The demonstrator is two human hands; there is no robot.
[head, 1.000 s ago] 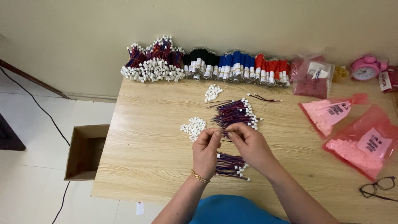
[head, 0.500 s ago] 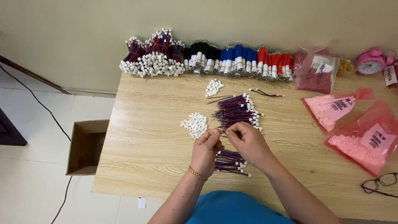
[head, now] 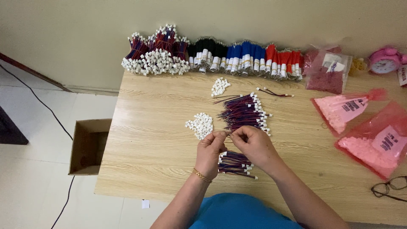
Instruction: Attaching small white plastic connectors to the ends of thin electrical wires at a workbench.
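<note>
I see a small heap of white plastic connectors [head: 200, 124] on the wooden tabletop [head: 148, 148]. My left hand [head: 210, 150] and right hand [head: 254, 144] meet, fingertips pinched on 1 thin red-and-blue wire [head: 229, 134], above a finished wire bundle [head: 235, 163].

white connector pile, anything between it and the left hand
Nothing visible. The left hand sits just below the pile of white connectors, with only bare table between. The right hand meets it at the fingertips, off to the side.
</note>
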